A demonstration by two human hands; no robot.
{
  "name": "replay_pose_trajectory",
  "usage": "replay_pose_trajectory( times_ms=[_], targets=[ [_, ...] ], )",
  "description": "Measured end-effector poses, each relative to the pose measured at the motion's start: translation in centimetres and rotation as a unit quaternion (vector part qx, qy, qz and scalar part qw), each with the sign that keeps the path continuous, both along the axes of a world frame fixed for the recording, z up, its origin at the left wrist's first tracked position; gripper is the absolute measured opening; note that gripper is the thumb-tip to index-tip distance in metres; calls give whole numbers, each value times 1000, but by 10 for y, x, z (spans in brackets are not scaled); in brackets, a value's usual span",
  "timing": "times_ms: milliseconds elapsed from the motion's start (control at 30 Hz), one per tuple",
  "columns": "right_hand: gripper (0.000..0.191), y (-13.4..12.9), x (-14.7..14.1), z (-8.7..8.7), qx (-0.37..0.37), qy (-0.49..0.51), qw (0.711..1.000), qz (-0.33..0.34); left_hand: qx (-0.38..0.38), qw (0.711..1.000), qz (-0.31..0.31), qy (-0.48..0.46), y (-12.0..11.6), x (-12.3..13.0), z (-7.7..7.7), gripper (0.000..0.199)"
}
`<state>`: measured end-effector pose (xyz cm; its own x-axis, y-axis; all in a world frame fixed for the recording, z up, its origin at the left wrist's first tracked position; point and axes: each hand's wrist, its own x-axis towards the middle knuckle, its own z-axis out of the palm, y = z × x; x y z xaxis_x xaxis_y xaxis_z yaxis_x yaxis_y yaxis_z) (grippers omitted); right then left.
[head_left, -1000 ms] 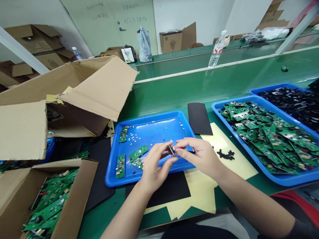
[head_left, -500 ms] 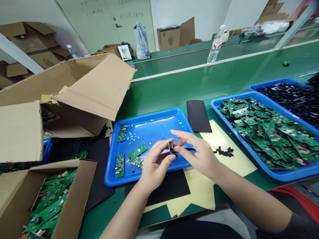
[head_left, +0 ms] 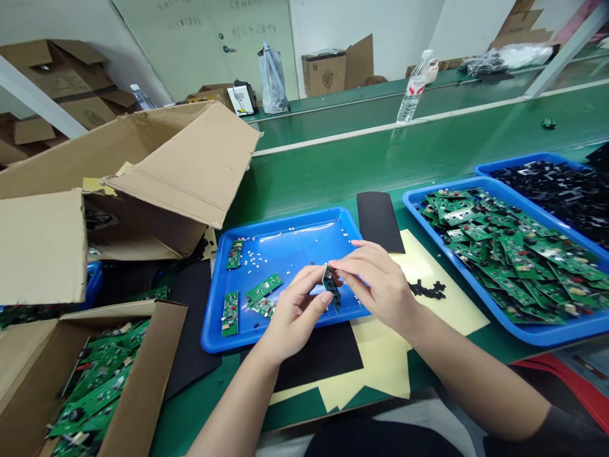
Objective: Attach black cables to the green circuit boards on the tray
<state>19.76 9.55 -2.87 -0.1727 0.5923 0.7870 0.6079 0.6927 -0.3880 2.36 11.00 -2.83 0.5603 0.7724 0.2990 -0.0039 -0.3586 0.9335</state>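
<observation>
Between thumb and fingers, my left hand (head_left: 301, 311) grips a small green circuit board (head_left: 332, 289), held on edge above the front of the blue tray (head_left: 285, 230). My right hand (head_left: 380, 279) is closed, its thumb and fingertips pressed at the board's upper right edge. Whatever is pinched there is too small to make out. Several green circuit boards (head_left: 264, 287) lie in the tray's left part, with tiny white pieces (head_left: 254, 259) scattered near them. Right of my right hand, small black pieces (head_left: 428, 290) rest on yellow paper (head_left: 457, 311).
A blue tray heaped with circuit boards (head_left: 518, 254) stands at right, another with black parts (head_left: 556, 190) behind it. A box of boards (head_left: 157, 368) and a large open carton (head_left: 190, 165) stand left. Black sheets (head_left: 379, 222) lie around the middle tray. A water bottle (head_left: 413, 89) stands behind.
The board in my left hand has turned, showing more of its component side. My right hand's fingers have closed in at its top edge; the dark strip by them no longer shows.
</observation>
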Motion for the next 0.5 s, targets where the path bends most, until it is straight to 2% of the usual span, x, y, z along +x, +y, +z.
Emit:
replay_pose_trajectory(
  times_ms=[200,367,433,467,500],
  targets=[
    [16,-1,-2,2,-50,53,997,14,1,1000,8,-19,0,1,-4,38],
    [12,-5,-5,5,-53,78,995,22,3,995,78,-69,3,4,-9,32],
    [11,-8,-6,7,-133,123,982,53,-2,992,101,-76,4,5,-10,31],
    [9,-9,-6,8,-199,158,964,79,-2,991,108,-80,4,5,-10,31],
    [7,-9,-5,9,-274,201,934,112,1,990,111,-84,4,6,-11,31]
  ],
)
